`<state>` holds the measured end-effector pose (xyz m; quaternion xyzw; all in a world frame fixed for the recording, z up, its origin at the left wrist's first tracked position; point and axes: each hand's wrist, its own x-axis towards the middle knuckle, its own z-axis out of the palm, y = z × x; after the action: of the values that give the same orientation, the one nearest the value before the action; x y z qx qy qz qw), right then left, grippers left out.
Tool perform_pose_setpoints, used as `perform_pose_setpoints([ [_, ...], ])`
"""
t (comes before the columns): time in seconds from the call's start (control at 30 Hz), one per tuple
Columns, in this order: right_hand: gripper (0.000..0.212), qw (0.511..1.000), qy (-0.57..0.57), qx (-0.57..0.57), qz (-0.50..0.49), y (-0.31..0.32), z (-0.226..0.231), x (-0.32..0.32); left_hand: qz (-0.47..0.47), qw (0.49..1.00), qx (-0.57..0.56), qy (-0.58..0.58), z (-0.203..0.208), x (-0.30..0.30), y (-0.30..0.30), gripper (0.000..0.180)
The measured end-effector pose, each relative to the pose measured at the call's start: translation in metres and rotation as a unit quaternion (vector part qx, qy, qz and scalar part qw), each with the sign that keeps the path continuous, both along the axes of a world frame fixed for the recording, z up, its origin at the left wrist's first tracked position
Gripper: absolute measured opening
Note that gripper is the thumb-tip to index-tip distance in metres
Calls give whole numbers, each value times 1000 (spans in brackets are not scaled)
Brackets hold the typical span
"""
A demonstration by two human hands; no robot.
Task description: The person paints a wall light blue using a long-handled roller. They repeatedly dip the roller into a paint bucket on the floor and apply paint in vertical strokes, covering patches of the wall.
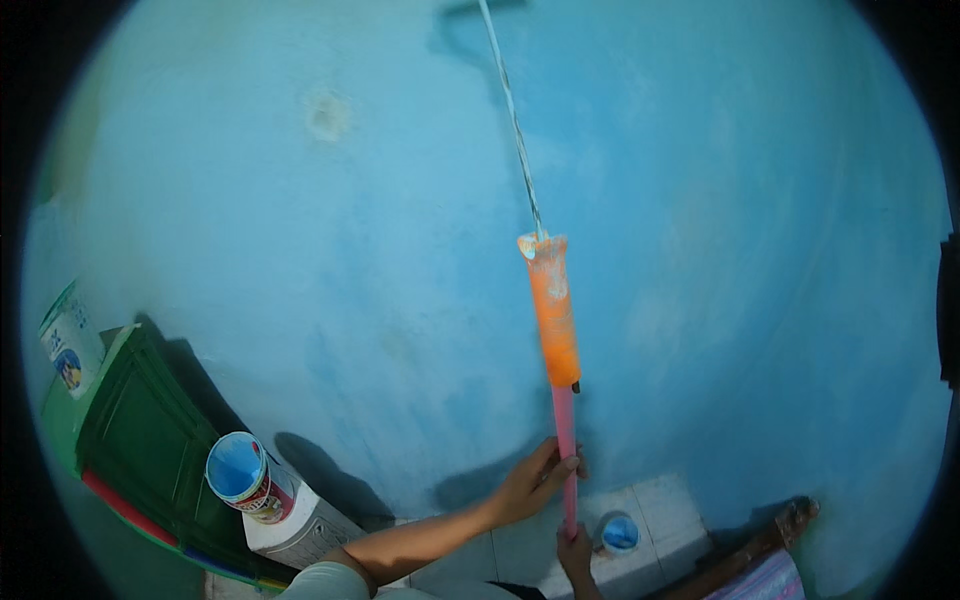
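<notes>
I see the left hand (530, 487) wrapped around the pink pole (564, 418), the right hand (575, 553) gripping it lower down; the orange handle (556, 312) above (smeared pale at its top) and metal rod (517, 126) stand before the blue wall (720, 220).

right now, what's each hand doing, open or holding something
Left hand: closed around the pink pole, below the orange handle.
Right hand: closed around the pole, lower down.

At five o'clock, left hand (528, 490) and right hand (575, 555) grip a pink paint-roller pole (564, 415); paint bucket (268, 496) at eight.
</notes>
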<state>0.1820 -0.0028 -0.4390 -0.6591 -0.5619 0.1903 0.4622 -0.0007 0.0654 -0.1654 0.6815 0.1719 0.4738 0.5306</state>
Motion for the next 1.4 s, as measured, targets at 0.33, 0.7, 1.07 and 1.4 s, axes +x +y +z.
perform_pose_setpoints([
  [0.33, 7, 989, 56, 62, -121, -43, 9, 101, -23, 993, 52, -103, 53, 57, -12, 45],
  [0.7, 8, 980, -8, 20, -196, -101, -5, 164, -106, 993, 42, -14, 8, 75, -19, 40],
  [1.07, 28, 989, -62, -60, -122, -111, -159, 222, -121, 992, -29, 23, 13, 90, -13, 42],
  [1.4, 44, 975, 89, -199, 48, -53, -54, 108, -54, 995, 72, -38, 166, 52, 48, 54],
])
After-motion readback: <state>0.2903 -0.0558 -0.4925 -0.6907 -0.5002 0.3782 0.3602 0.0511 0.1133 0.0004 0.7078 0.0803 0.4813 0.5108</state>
